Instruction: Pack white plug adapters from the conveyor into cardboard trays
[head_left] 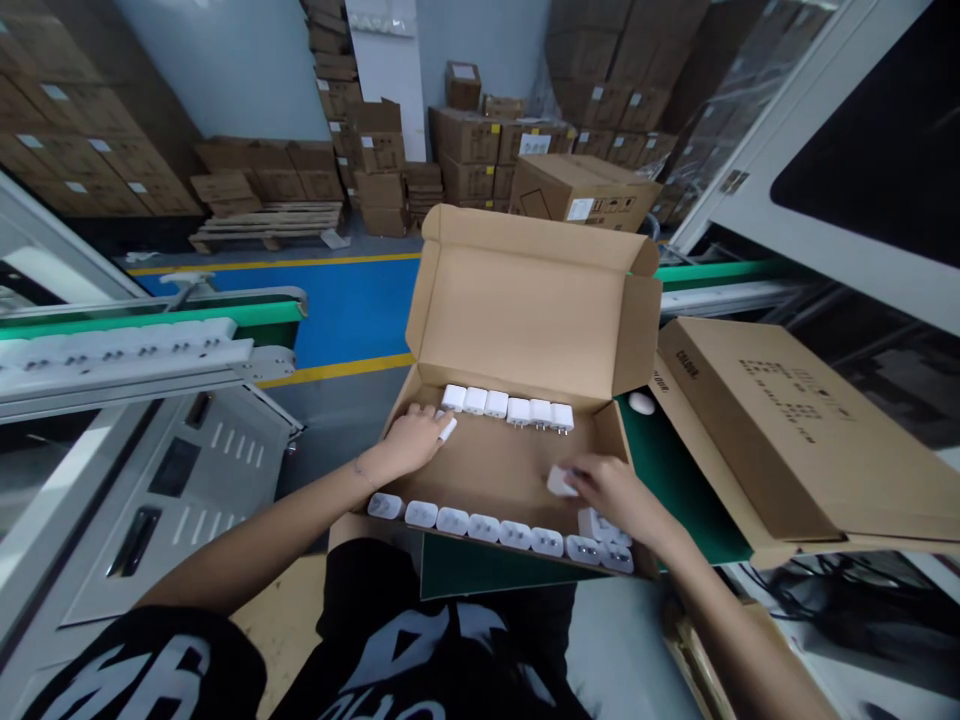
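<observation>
The right hand (600, 485) pinches a white plug charger (559, 481) at its fingertips, low over the open cardboard box (517, 470); blur hides which way its prongs point. The left hand's (412, 438) fingers curl over another charger (448, 430) — its long axis slants away and rightward — though I cannot tell whether they grip it. Just beyond those fingers runs the far row (496, 404), its right three chargers' prongs pointing toward the person — nearer than both hands lies the front row (484, 528).
</observation>
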